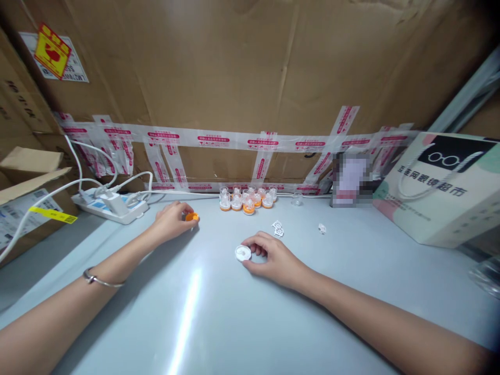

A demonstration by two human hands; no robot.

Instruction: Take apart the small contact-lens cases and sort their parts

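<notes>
My left hand [172,220] rests on the pale grey table [219,323] with its fingers closed round a small orange cap [191,216]. My right hand [271,256] lies nearer the middle, its fingers pinching a round white disc-shaped part [242,253] that sits on the table. A cluster of several small clear-and-orange pieces [247,199] stands behind both hands by the cardboard wall. Small white flat bits [278,228] lie just beyond my right hand, and one more white bit [322,228] lies further right. A thin metal bangle [102,280] circles my left wrist.
A white power strip [111,205] with plugs and cables sits at the back left. Taped cardboard [250,78] walls the back. A printed paper box with a cord handle [441,187] stands at the right. Cardboard boxes [27,192] stack at the left.
</notes>
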